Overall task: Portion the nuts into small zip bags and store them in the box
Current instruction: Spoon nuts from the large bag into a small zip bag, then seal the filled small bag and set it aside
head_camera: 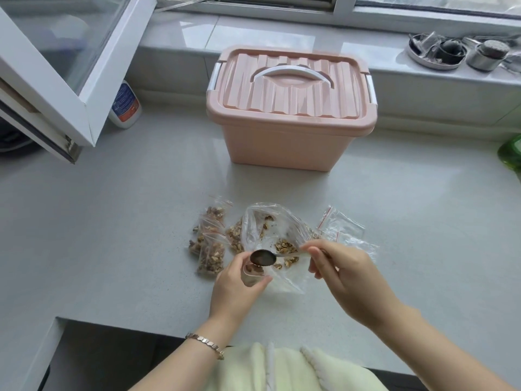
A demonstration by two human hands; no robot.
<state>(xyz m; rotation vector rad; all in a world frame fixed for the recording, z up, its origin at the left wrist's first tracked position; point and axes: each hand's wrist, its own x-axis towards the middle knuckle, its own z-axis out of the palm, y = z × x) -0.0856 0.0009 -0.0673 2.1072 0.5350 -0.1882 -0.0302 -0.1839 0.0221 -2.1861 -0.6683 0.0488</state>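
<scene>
- A small bag (255,275) sits upright near the front of the counter (112,235); the left hand (236,289) grips it, thumb and fingers curled round its sides, mouth held wide, a few nut pieces showing inside
- The right hand (342,275) pinches the handle of a spoon (263,257), whose bowl hangs just above the small bag's mouth
- Just behind, a big bag (270,218) lies open and crumpled, with nuts (284,246) loose inside; the spoon's handle crosses its front edge
- Touching its left side, filled bags (210,249) lie heaped together; to its right, empty bags (342,227) with red strips lie flat, the nearest edge hidden behind the right hand
- The pink box (290,131) stands well behind, lid on, white handle down, against the sill (282,29)
- Left of it, a bottle (125,107) is half hidden by an open window (56,80)
- A dish (435,53) of metalware rests on the sill at far right; a green object (510,156) is cut off by the right edge
- A bracelet (205,345) circles the left wrist above a pale cloth (282,368)
</scene>
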